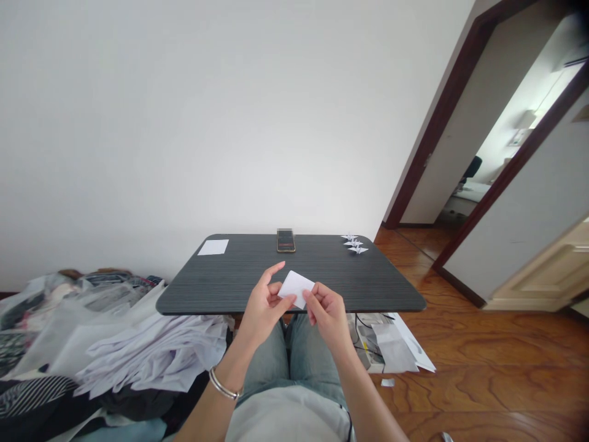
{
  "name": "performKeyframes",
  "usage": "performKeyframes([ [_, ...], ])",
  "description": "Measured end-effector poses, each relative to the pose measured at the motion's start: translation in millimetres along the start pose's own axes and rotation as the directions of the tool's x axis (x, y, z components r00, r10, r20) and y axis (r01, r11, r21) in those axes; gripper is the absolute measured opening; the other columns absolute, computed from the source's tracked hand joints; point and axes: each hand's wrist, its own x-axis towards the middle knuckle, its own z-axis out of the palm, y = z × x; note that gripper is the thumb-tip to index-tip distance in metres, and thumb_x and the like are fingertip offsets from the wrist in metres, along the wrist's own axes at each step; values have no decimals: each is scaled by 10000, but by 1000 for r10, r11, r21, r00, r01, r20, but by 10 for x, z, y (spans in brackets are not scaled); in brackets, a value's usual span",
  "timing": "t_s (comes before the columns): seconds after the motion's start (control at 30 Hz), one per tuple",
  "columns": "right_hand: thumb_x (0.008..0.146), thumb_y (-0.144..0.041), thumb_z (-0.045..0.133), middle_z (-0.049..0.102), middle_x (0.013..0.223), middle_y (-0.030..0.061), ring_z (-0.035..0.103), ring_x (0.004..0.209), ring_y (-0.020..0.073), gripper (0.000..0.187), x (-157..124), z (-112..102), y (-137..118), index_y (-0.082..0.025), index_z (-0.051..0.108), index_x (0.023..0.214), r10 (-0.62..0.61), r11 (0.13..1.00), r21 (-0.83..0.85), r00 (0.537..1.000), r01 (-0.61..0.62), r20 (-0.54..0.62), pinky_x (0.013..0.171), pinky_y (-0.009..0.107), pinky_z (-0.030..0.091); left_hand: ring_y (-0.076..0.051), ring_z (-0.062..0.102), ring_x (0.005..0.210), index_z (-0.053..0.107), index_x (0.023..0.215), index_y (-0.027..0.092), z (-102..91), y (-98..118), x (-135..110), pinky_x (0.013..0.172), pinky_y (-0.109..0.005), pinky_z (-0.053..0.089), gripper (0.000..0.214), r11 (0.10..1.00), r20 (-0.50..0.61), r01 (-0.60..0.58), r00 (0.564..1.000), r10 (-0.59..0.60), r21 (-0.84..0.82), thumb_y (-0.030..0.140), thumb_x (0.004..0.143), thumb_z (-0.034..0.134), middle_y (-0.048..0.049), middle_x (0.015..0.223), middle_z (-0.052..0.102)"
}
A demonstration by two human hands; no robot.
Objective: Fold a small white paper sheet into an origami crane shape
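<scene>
Small white folded piece of paper (293, 286) sits between our two hands at the lower centre of the frame, held up over the near edge of a dark grey wood-grained table with rounded corners (242, 270). Our left hand (264, 307) pinches its lower left part between thumb and bent fingers, the index finger raised away from the sheet; our right hand (327, 310) pinches the right-hand edge between thumb and forefinger. We probably grip it from both sides to steady it, and the lifted finger perhaps leaves the paper's upper part uncovered. Our fingers hide its lower corners, so we cannot tell how many layers it has. Farther back, a flat white paper sheet (213, 247) lies at the table's upper left, a dark upright-lying smartphone (286, 241) at the middle of the far side, and small white folded-paper birds (358, 250) near the far right corner; set along the back, they seem placed out of our hands' way. Crumpled white fabric (159, 353) fills the lower left of the frame, and loose white papers (398, 350) lie beyond the table's right front edge, well apart from our hands.
</scene>
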Motion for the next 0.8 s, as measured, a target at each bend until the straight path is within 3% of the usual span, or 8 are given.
performKeyframes([
  [0.4,790,-357,536,383,386,-94,288,327,43,307,45,-18,41,-197,386,575,1,1000,-15,1000,-1,2,352,171,230,-149,642,636,133,1409,140,-98,38,12,710,-290,486,887,995,40,92,995,-93,41,211,700,661,22,607,656],
  [0.67,801,-349,529,383,385,-92,292,330,43,305,62,-54,68,-193,396,576,-12,999,-45,1000,11,-15,357,172,228,-187,660,804,8,1420,201,-163,116,-39,803,-341,469,882,992,151,126,981,-124,-1,247,767,599,-47,807,705],
  [0.8,799,-357,534,378,381,-92,293,330,45,315,61,-47,66,-195,390,569,-7,999,-37,1000,7,-12,358,172,232,-188,651,843,44,1420,229,-159,121,-60,801,-334,476,829,991,127,124,985,-117,-47,266,782,573,-43,840,693],
])
